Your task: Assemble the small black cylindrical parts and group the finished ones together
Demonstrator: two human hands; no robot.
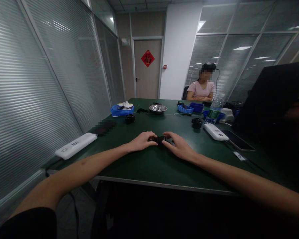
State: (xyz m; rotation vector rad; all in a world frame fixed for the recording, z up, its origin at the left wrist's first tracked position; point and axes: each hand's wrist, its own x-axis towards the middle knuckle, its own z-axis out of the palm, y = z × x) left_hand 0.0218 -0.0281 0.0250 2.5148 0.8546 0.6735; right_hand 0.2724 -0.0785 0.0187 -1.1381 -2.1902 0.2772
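My left hand and my right hand meet over the middle of the table. A small dark black part sits between them, low at the tabletop. The left fingers curl around its left end, with the thumb along the near side. On its right end, the thumb and fingers of the right hand close from both sides. Its exact kind is too dark and small to make out. Two similar-looking black round parts stand beyond the hands, one at the left and another at the right.
A blue basket with white items, a metal bowl and blue trays stand farther back. White power banks lie left and right, near a water bottle and phone. Another person sits across the table.
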